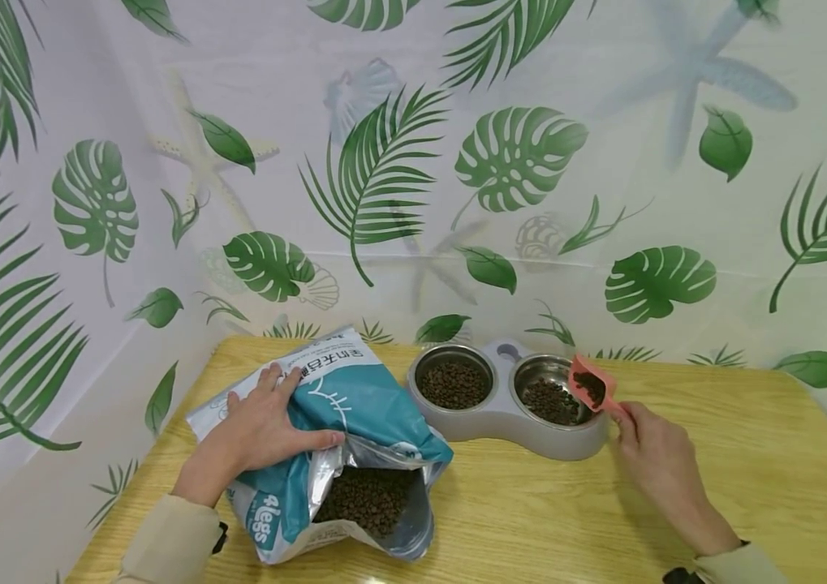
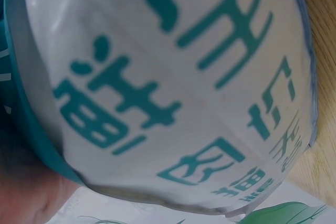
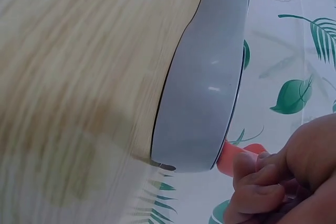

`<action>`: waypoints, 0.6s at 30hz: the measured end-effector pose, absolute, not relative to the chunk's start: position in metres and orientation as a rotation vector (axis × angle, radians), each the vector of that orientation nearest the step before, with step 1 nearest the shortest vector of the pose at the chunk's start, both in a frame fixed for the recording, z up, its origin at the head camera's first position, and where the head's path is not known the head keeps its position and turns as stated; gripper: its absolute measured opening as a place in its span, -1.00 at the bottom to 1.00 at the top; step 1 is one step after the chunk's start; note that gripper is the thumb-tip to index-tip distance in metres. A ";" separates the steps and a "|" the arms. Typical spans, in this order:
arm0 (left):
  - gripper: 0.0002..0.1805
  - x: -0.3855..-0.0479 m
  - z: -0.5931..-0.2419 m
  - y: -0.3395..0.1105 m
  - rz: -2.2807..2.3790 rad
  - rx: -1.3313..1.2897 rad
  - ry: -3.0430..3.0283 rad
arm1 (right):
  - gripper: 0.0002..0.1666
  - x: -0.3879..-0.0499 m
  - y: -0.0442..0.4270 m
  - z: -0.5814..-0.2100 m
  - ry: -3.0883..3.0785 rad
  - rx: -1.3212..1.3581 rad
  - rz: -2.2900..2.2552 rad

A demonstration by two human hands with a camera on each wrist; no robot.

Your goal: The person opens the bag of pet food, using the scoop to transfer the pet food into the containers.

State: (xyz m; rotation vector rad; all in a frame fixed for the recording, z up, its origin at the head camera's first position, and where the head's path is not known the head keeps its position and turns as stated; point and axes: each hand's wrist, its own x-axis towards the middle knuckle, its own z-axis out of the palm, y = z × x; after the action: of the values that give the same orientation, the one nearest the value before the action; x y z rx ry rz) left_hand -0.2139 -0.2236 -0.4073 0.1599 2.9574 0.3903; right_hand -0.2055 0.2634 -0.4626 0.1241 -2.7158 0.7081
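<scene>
My right hand (image 1: 657,458) grips the handle of a coral-red scoop (image 1: 594,383), tilted over the right bowl's rim with brown kibble in it. That steel bowl (image 1: 533,369) holds kibble over part of its bottom; the left steel bowl (image 1: 424,357) has a fuller layer. Both sit in a grey double feeder stand (image 1: 530,438). My left hand (image 1: 260,426) rests with spread fingers on a teal and white pet food bag (image 1: 376,397), its thumb beside the torn-open mouth. Kibble (image 1: 369,499) shows inside the bag. In the left wrist view, the bag's printed side covers most of the picture.
Everything stands on a yellow wood-grain table (image 1: 523,519). Behind it hangs a white cloth (image 1: 398,178) printed with green leaves, starfish and shells, close to the table's back edge. The bag lies left of the feeder, its corner near the stand.
</scene>
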 end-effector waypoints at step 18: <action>0.42 -0.213 -0.408 -0.224 0.421 0.167 2.972 | -0.75 -0.213 0.251 -0.463 -2.792 0.156 0.625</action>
State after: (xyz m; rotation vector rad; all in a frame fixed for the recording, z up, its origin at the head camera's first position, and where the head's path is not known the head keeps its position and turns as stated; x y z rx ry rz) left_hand -0.2128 -0.2242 -0.4075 0.1669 2.9718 0.4213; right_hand -0.2133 0.2509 -0.4629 0.1561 -2.7917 0.6250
